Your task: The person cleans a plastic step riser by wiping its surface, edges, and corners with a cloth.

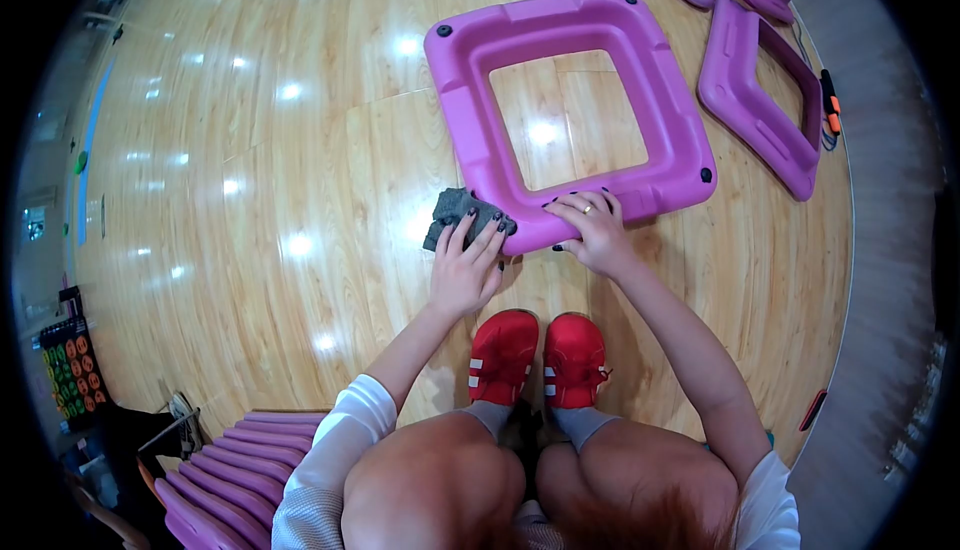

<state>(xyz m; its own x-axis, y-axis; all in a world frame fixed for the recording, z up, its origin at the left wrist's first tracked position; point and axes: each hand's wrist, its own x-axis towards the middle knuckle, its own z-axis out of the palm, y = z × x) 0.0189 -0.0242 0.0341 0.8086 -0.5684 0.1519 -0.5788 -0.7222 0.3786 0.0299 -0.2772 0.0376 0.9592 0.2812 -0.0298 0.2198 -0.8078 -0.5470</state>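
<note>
Knees; left hand on apparent cloth, against frame.

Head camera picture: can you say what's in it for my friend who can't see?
A person's left hand presses a gray cloth to a corner of a square purple frame, while the right hand holds its near side. Below are red shoes on a shiny wood floor, with more purple pieces around.

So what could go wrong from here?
The purple frame could slide or twist if the left hand pushes the gray cloth hard, since only the right hand grips it. The cloth covers part of one corner, so a flaw there might be missed. If dropped, the frame might hit the red shoes close by.
</note>
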